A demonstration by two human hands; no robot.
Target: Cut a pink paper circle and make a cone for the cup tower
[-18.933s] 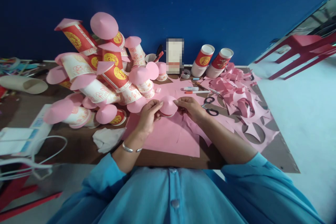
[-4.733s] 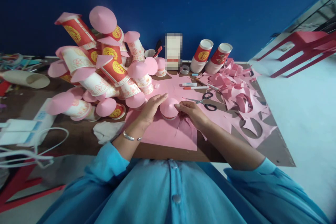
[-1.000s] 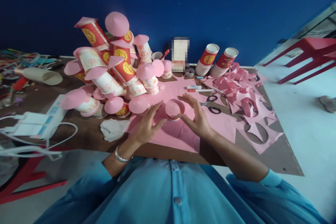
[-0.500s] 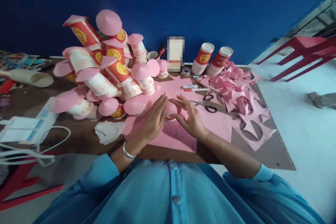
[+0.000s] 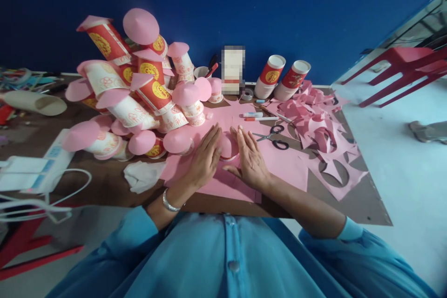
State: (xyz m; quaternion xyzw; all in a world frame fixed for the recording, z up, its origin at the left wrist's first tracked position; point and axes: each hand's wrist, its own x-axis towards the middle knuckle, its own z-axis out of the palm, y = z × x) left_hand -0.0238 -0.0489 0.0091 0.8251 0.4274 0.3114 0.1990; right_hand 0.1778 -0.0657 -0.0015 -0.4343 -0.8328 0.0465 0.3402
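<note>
A paper cup topped with a pink paper cone (image 5: 228,144) stands between my hands on pink paper sheets (image 5: 286,167). My left hand (image 5: 206,156) lies along its left side, fingers stretched out together. On the other side, my right hand (image 5: 252,157) has its fingers extended and its thumb apart, pointing toward the cup's base. Both palms face the cone; whether they press on it I cannot tell. Black-handled scissors (image 5: 274,137) lie open just right of my right hand.
Paper cups with pink cone tops (image 5: 139,98) are piled at the left. Two stacks of red-and-white cups (image 5: 270,77) stand at the back, near pink paper scraps (image 5: 317,121). Markers (image 5: 258,119) and a tape roll (image 5: 247,94) lie nearby. A crumpled white cloth or tissue (image 5: 143,176) and white cables (image 5: 70,181) are at left.
My right hand has turned more upright, its fingers now alongside the cone instead of angled over it, so more of the cone shows. The left hand has barely moved.
</note>
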